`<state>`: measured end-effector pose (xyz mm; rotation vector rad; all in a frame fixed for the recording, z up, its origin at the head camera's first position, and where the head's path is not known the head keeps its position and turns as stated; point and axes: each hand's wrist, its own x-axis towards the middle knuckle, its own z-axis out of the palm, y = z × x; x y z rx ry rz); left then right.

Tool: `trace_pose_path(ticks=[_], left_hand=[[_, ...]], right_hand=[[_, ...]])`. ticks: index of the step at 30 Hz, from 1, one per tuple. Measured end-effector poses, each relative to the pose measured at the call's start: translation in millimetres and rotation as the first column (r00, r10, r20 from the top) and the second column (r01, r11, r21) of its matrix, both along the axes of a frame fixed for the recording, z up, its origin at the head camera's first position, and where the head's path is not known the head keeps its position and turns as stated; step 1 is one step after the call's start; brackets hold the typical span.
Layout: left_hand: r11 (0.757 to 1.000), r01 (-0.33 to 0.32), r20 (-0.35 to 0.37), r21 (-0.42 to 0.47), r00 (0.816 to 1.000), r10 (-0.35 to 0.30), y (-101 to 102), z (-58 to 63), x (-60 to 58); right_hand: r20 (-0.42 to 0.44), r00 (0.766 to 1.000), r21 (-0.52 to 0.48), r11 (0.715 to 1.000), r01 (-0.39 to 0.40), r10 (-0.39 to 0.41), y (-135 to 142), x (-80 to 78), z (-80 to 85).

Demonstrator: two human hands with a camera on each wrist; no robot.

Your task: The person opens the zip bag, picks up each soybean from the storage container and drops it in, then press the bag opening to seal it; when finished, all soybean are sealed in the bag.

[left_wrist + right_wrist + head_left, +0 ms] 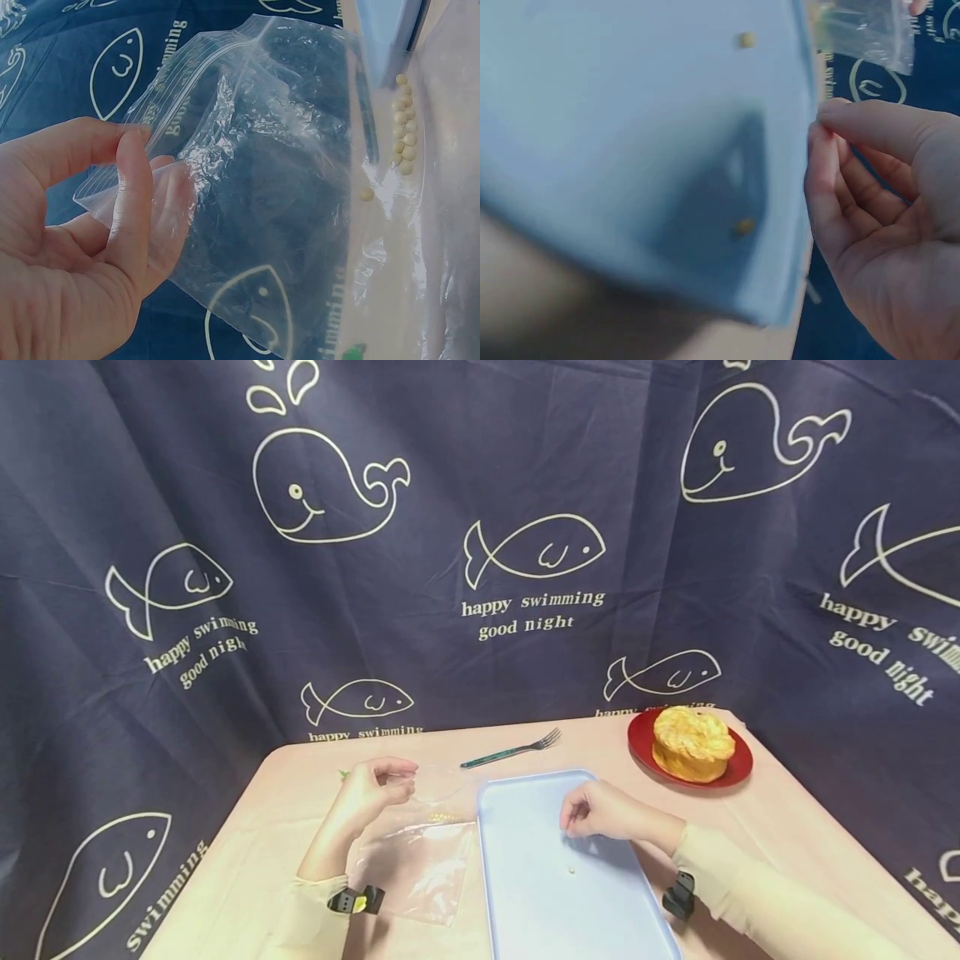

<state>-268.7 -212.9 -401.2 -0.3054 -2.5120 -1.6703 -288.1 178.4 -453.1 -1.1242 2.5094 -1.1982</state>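
My left hand (378, 789) pinches the top edge of a clear zip bag (255, 150) between thumb and fingers, holding it upright left of the tray. Several small round pale yellow balls (403, 124), perhaps soybeans, lie along the bag's bottom, with a lone one apart from them. My right hand (592, 810) hovers over the pale blue tray (525, 893), its thumb and index fingertips (826, 120) together. Nothing shows between them; a tiny item could be hidden. Two similar yellow pieces (746, 39) lie apart on the tray in the right wrist view.
A fork (510, 752) with a dark teal handle lies behind the tray. At the back right, a red plate (640, 743) carries a round golden bread (690, 747). Another clear bag (427, 877) lies flat below my left hand. A patterned dark blue curtain (435, 468) surrounds the table.
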Motion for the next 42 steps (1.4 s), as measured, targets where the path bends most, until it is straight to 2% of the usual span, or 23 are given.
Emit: trace_pose_path(ticks=[3,13,19,24,35,42], left_hand=[[1.0,0.0,-0.009,-0.004,1.0,0.0,0,0.9,0.4],[1.0,0.007,-0.017,0.011,1.0,-0.007,3,2.4,-0.1],[0.999,0.023,0.0,0.029,1.0,-0.023,4,4.0,-0.8],[1.0,0.018,0.009,0.018,1.0,-0.018,4,3.8,-0.8],[1.0,0.016,0.004,0.017,1.0,-0.016,2,3.3,0.8],[1.0,0.0,0.02,0.01,1.0,0.0,-3,1.8,-0.9]], right_hand=[[-0.022,0.999,-0.038,0.999,0.025,-0.025,-13,-6.3,9.2],[-0.003,0.997,-0.194,0.978,0.078,-0.08,-71,-21.4,40.6],[-0.029,0.991,-0.191,0.974,0.12,-0.128,-102,-29.8,51.5],[-0.081,0.984,-0.19,0.972,0.139,-0.156,-121,-36.8,53.3],[-0.094,0.988,-0.155,0.982,0.104,-0.119,-137,-38.3,51.1],[-0.089,0.99,-0.179,0.979,0.093,-0.11,-118,-35.9,54.7]])
